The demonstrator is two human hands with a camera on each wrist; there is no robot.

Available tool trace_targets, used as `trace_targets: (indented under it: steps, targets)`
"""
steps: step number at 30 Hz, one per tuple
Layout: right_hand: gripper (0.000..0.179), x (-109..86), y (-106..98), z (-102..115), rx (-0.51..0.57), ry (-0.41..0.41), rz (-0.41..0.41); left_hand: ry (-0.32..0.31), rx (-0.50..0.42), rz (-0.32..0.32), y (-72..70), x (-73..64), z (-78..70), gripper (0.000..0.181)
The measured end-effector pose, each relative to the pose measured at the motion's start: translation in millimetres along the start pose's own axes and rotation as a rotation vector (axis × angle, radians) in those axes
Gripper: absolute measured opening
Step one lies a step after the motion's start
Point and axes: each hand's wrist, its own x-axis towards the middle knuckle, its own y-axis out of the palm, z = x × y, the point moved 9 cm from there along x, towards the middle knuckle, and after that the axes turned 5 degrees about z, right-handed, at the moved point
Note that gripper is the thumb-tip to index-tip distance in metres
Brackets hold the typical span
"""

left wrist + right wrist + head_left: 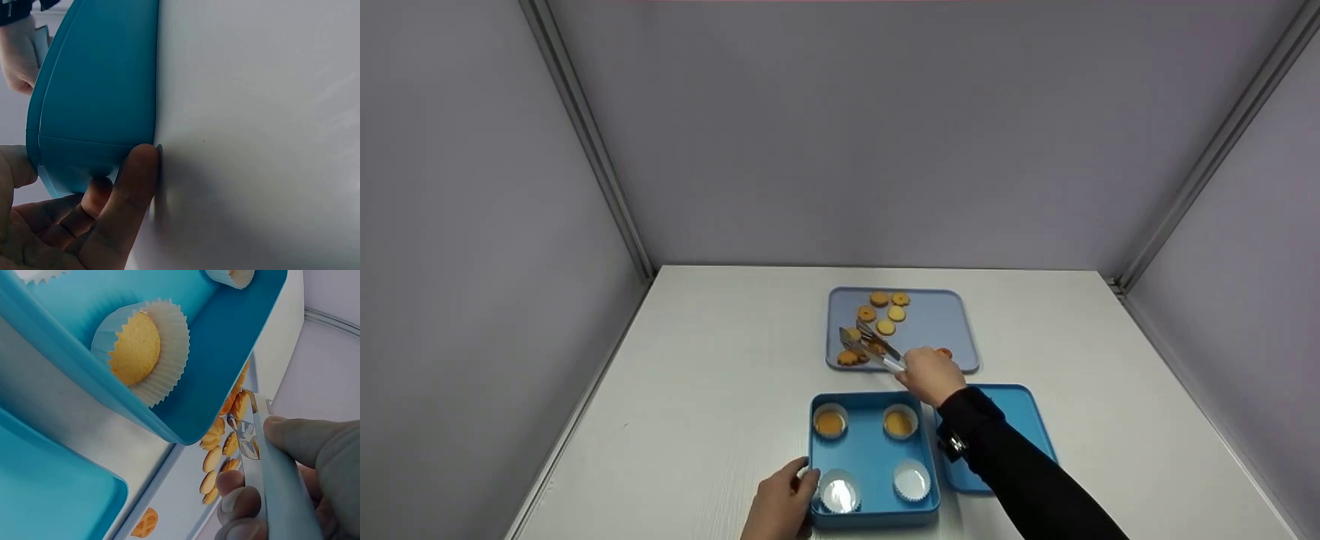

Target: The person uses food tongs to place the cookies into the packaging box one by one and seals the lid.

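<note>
A blue box point(871, 454) stands on the table with paper cups in its corners. Each of the two far cups holds a round cookie point(830, 424); the near cups point(912, 481) show pale, bare insides. My left hand point(780, 501) grips the box's near left corner, its thumb at the rim and fingers against the wall in the left wrist view. Metal tongs point(281, 481) with white handles are held in my right hand point(934, 375). Their tips spread over cookies point(849, 358) at the near left of a grey-blue tray point(937, 322); I cannot tell whether they touch one.
Beyond the tongs, several more cookies point(886, 327) lie on the tray. A shallow blue tray or lid point(1018, 405) lies right of the box, partly under my right forearm. Grey panels point(840, 135) enclose the white table point(712, 360) at the back and sides.
</note>
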Motion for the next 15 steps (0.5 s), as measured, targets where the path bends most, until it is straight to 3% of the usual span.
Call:
trace_targets:
  steps: [8,15]
  targets:
    - [0.026,-7.1,0,-5,0.038,0.005,-0.012,0.016,0.037,-0.023,-2.3,-1.7,-2.3,0.046]
    - [0.019,-21.9,-3,-9,0.045,-0.043,-0.080,0.007,0.016,-0.012,-1.6,-2.0,-1.2,0.046]
